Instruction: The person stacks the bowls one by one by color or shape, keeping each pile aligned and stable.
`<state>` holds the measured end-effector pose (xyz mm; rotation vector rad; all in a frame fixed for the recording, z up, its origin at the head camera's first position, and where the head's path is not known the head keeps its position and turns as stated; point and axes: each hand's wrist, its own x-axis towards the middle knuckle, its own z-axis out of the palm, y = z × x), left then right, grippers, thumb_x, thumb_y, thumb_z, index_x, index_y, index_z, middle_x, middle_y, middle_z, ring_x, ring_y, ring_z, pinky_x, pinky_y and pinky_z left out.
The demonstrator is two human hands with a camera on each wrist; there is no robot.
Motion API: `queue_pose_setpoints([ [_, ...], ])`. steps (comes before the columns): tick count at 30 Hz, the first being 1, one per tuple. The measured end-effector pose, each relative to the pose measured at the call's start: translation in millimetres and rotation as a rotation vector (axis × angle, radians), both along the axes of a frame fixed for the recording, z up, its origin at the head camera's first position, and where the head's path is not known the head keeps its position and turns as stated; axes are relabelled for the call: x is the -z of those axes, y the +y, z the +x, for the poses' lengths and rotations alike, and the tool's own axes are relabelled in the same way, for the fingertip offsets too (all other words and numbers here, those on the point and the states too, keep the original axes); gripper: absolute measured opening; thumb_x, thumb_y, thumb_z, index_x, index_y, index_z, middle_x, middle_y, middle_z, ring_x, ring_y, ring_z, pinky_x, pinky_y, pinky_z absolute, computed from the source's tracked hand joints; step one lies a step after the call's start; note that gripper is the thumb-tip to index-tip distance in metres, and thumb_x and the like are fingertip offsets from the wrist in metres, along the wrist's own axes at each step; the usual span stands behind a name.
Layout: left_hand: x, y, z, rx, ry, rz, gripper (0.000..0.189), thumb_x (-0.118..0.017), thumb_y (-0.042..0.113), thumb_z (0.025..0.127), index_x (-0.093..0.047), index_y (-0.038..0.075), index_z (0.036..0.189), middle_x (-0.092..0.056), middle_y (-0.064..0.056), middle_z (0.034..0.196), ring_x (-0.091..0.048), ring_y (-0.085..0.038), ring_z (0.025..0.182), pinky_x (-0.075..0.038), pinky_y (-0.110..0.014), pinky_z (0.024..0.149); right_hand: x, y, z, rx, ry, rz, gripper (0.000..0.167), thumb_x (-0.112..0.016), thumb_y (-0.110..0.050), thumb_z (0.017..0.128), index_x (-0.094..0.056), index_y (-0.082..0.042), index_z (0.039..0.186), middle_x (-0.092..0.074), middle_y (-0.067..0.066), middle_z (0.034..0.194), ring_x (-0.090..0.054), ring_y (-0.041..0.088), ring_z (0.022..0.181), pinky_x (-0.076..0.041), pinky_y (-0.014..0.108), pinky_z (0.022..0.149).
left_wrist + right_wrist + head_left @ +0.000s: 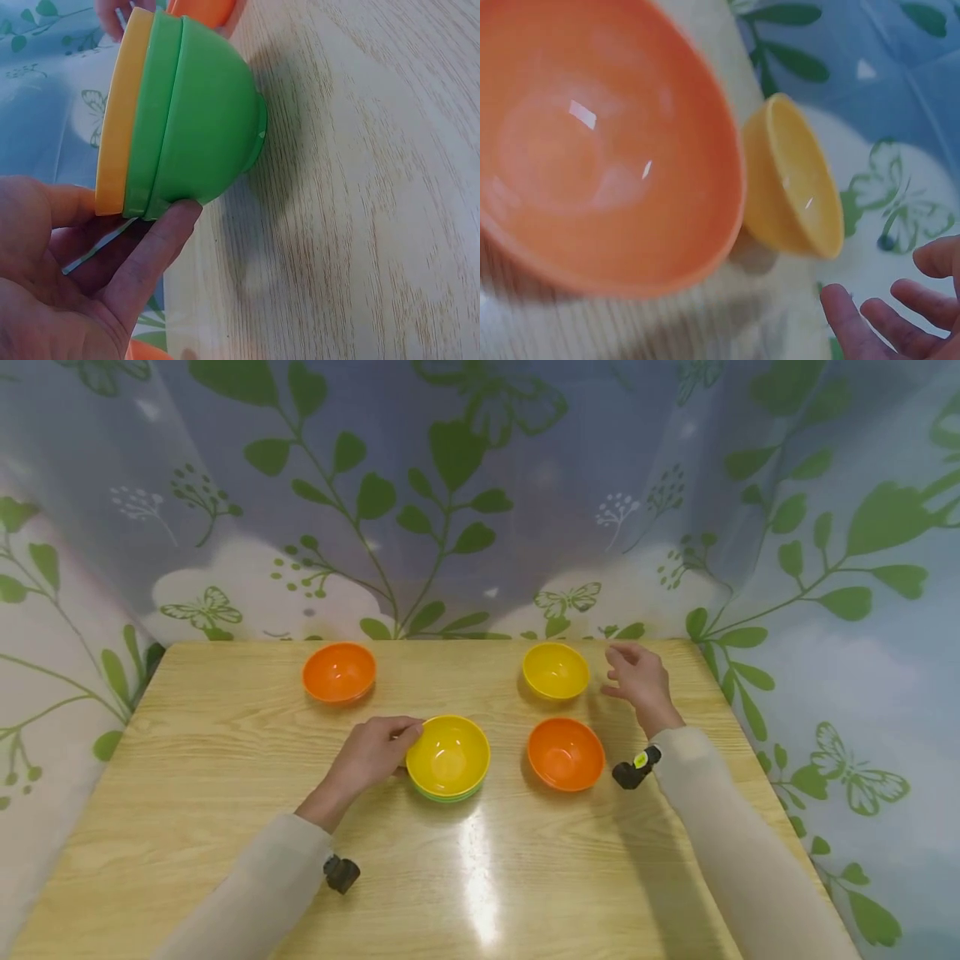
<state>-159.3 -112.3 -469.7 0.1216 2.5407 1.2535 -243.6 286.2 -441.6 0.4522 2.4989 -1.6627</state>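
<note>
My left hand [378,747] grips the left rim of a stack of nested bowls, thumb on top and fingers beneath. A yellow bowl [448,756] sits uppermost, with green bowls [202,112] under it; two green rims show in the left wrist view. My right hand [641,681] is empty, its fingers apart and loosely bent, just right of a second yellow bowl [556,671] at the back. In the right wrist view those fingertips [840,304] stand a little away from that bowl. Nearer me lies an orange bowl [566,754], right of the stack.
Another orange bowl [339,673] stands at the back left of the wooden table [187,793]. A patterned curtain [450,552] hangs along the table's back edge and down both sides. Small black cameras [342,873] are strapped to both wrists.
</note>
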Motion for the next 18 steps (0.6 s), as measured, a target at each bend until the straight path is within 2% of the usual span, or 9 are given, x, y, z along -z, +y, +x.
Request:
queue_pose_setpoints([
  [8,-0.2,-0.7,-0.4,-0.002,0.001,0.013,0.041,-0.056,0.030,0.116,-0.070,0.006,0.145,-0.074,-0.021,0.139,-0.079,-0.017,0.087,-0.069,-0.037,0.076,17.7,12,-7.9,0.001,-0.087,0.003,0.066,-0.053,-0.038,0.115,-0.037,-0.004,0.169,-0.046,0.025,0.168,-0.058,0.042,0.146,-0.058,0.048,0.113],
  [18,2.2,-0.9,1.5,-0.008,-0.012,0.040,0.042,-0.054,0.030,0.116,-0.069,0.005,0.146,-0.073,-0.021,0.138,-0.076,-0.017,0.088,-0.070,-0.039,0.077,23.2,8,-14.2,-0.046,-0.121,-0.098,0.069,-0.052,-0.035,0.116,-0.025,-0.006,0.173,-0.040,0.027,0.171,-0.057,0.046,0.146,-0.052,0.051,0.119],
])
